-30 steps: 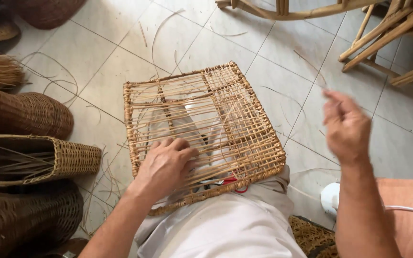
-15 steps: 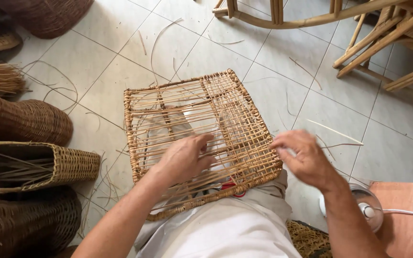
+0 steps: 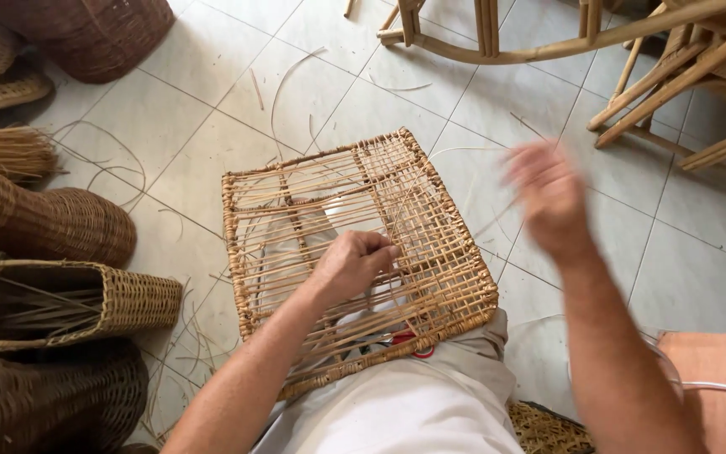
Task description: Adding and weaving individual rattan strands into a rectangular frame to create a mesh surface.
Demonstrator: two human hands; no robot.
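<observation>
Since the earlier frame the right hand (image 3: pixel 548 197) has lifted off the near right edge of the woven rattan panel (image 3: pixel 430 244) and now hangs above it, right of centre in the frame, blurred by motion. Whether its fingers are open or closed cannot be told; a thin pale strand (image 3: pixel 464 151) curves from the panel's far right corner toward that hand, but the blur hides whether it is pinched.

Meanwhile the left hand (image 3: pixel 353 262) stays at the middle of the panel, its fingers (image 3: pixel 384 250) curled closed and pressed down among the strands, right where the open, unfilled left part meets the tightly woven right part. So the panel lies directly under the left fingers and below, slightly left of, the raised right hand.

That panel sits in the centre of the frame, its near edge resting on the person's lap and its far corner pointing toward the upper middle. Beneath it is a light tiled floor (image 3: pixel 212 134) strewn with loose strands. Wicker baskets (image 3: pixel 52 223) crowd the left edge, and a wooden chair frame (image 3: pixel 674 67) fills the upper right.
</observation>
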